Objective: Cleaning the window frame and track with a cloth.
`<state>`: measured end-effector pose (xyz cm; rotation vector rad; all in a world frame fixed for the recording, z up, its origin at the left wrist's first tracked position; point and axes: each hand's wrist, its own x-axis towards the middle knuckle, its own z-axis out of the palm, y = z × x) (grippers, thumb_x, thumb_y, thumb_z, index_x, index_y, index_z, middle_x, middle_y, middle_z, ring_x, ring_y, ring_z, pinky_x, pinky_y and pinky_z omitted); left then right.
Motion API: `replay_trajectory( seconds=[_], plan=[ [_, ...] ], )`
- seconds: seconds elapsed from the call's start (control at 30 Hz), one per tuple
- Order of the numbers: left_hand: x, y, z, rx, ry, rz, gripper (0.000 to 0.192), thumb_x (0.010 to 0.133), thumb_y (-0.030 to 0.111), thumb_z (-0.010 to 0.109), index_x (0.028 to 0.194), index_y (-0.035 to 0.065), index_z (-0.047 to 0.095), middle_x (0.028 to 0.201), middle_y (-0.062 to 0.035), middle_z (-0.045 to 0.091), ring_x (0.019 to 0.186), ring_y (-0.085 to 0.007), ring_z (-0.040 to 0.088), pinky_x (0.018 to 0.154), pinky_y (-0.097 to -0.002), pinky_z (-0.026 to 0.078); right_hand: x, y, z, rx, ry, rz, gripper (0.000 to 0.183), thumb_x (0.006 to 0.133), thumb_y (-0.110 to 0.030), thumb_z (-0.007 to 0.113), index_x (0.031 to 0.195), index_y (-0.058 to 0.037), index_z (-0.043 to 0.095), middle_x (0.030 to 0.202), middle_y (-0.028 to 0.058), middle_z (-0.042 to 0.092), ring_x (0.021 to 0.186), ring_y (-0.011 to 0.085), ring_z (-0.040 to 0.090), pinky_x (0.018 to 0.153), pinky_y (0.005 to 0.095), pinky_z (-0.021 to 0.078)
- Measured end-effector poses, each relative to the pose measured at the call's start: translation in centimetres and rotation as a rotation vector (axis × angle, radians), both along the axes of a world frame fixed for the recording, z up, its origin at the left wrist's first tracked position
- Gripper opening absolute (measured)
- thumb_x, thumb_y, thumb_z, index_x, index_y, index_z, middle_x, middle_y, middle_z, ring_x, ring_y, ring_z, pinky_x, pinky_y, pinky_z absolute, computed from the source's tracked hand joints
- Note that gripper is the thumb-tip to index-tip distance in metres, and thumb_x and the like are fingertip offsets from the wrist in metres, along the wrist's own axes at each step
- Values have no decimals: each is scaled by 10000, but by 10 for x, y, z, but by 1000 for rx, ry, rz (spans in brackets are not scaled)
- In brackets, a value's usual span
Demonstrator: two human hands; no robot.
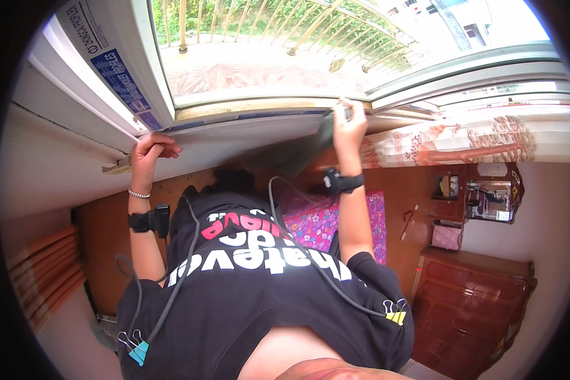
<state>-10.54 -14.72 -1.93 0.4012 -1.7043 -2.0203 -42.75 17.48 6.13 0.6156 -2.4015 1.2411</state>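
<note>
My right hand [350, 124], at the right part of the window sill [266, 105], grips a dark grey-green cloth [308, 147] that hangs down from it, partly blurred. The sill lies below a window opening with white frame profiles [164, 71]. On the left, my left hand [153, 148] is raised beside the lower corner of the frame, its fingers loosely bent and nothing seen in them. Whether its fingertips touch the wall [190, 154] below the sill cannot be told. Both wrists wear black straps with small devices.
Metal railings [292, 40] stand outside the opening. A patterned curtain [456, 140] hangs at the right and an orange one [47, 270] at the left. Behind lie a purple floral cloth [313, 228], a wooden cabinet [465, 304] and a mirror [489, 202]. Cables run over the black shirt.
</note>
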Motion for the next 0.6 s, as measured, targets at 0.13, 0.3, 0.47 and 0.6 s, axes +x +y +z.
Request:
replay_trajectory(
  seconds=[0.13, 0.3, 0.47, 0.6],
  plan=[
    [2, -2, -3, -15, -18, 8, 199, 941, 16, 454, 941, -15, 651, 838, -131, 706, 748, -183, 694, 687, -279, 566, 36, -24, -7, -76, -43, 237, 171, 824, -97, 666, 971, -10, 658, 838, 159, 671, 749, 225, 649, 718, 337, 509],
    [4, -2, 1, -31, -46, -8, 193, 946, 23, 461, 944, -15, 650, 835, -131, 705, 743, -181, 691, 684, -282, 564, -8, 11, 5, 37, 46, 119, 145, 852, -70, 613, 963, 10, 661, 863, 146, 680, 810, 206, 656, 764, 322, 504],
    [1, -2, 0, -25, -3, -5, 195, 947, 27, 460, 950, -17, 651, 833, -137, 705, 739, -184, 689, 682, -283, 564, -34, 29, -1, -55, -88, -37, 170, 848, -99, 635, 971, 15, 663, 839, 160, 678, 763, 217, 640, 738, 336, 503],
    [1, -3, -4, -30, -22, 12, 198, 948, 28, 459, 946, -17, 652, 833, -137, 704, 737, -186, 688, 682, -283, 564, 29, -22, 2, -39, -26, 190, 175, 842, -95, 655, 986, 3, 663, 885, 161, 689, 811, 228, 662, 753, 329, 504]
  ],
)
